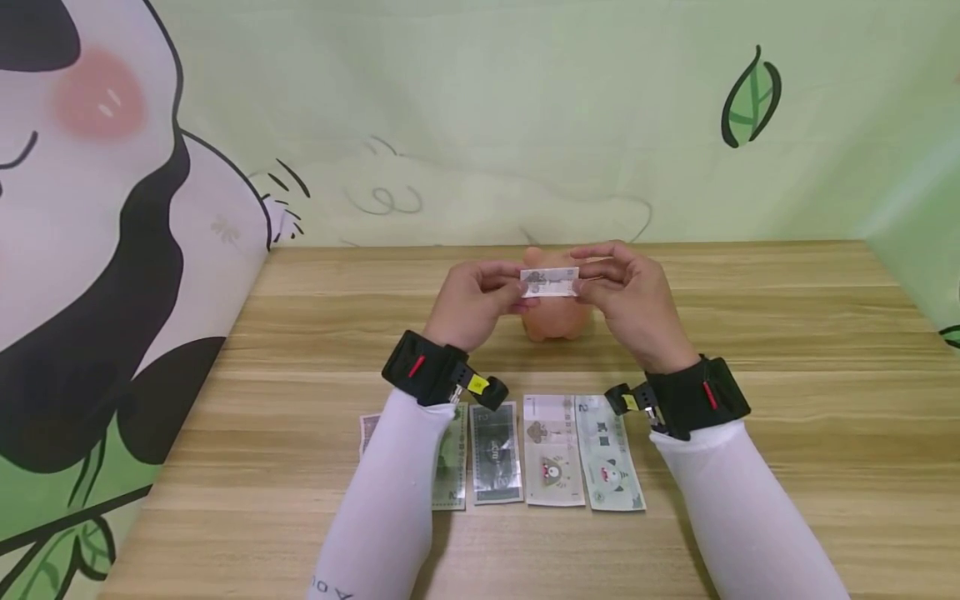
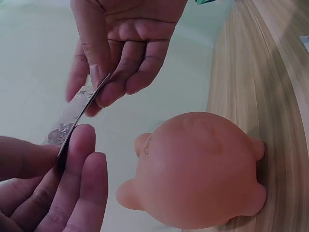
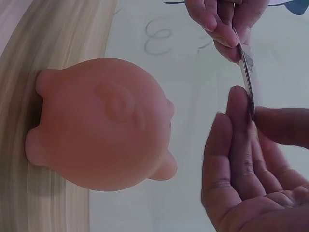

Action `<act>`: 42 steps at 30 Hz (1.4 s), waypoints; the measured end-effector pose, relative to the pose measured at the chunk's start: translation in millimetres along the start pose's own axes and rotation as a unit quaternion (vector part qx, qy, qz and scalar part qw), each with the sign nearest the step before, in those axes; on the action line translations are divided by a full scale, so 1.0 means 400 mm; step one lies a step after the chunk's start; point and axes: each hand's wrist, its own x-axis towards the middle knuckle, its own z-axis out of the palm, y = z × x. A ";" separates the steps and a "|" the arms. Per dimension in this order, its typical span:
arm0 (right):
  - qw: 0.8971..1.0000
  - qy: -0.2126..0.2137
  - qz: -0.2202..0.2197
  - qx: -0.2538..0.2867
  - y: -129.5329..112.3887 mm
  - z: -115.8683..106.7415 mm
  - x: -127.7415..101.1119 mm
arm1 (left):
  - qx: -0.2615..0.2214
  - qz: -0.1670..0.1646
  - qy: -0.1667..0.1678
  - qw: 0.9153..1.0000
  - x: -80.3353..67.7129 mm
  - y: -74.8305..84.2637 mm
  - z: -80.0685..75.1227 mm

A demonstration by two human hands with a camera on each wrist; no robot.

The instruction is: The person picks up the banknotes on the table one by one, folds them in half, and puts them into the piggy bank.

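Observation:
A small folded banknote [image 1: 550,282] is held level in the air between both hands, just above a pink piggy bank [image 1: 555,321] that stands mid-table. My left hand [image 1: 512,288] pinches the note's left end and my right hand [image 1: 591,283] pinches its right end. The left wrist view shows the note [image 2: 72,118] edge-on, pinched between thumb and fingers of the left hand [image 2: 63,154] below and the right hand [image 2: 104,92] above, with the pig [image 2: 198,169] beside them. In the right wrist view, the note [image 3: 247,72] hangs beside the pig [image 3: 101,123].
Several banknotes [image 1: 553,450] lie side by side near the front edge of the wooden table [image 1: 787,333], partly under my left sleeve [image 1: 390,492]. Green cartoon walls close the back and both sides, with a panda drawing [image 1: 90,250] on the left.

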 end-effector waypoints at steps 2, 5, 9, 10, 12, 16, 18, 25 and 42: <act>1.000 -0.009 0.014 -0.005 -0.003 -0.002 0.000 | -0.002 0.001 0.006 1.000 0.000 0.000 0.000; 0.999 -0.023 0.038 -0.020 -0.007 -0.003 0.000 | -0.005 0.003 0.010 1.000 0.000 0.000 0.000; 0.998 -0.028 0.049 -0.032 -0.009 -0.004 0.000 | -0.005 0.008 0.009 1.000 0.000 -0.001 0.001; 0.998 -0.029 0.046 -0.029 -0.008 -0.004 0.000 | -0.003 0.009 0.009 1.000 0.001 -0.002 0.001; 0.999 -0.028 0.040 -0.022 -0.005 -0.003 0.001 | -0.002 0.009 0.009 1.000 0.000 -0.002 0.001; 0.999 -0.031 0.035 -0.013 -0.001 -0.004 0.001 | -0.004 0.010 0.006 1.000 0.001 -0.004 0.000; 0.999 -0.031 0.035 -0.015 0.000 -0.005 0.001 | -0.005 0.012 0.005 1.000 0.002 -0.004 0.000; 0.999 -0.017 0.025 -0.020 0.009 -0.003 0.005 | -0.011 0.011 0.004 1.000 0.004 -0.007 0.000; 1.000 -0.022 0.004 -0.004 0.008 0.002 0.007 | -0.008 0.036 0.005 0.999 0.000 -0.008 -0.004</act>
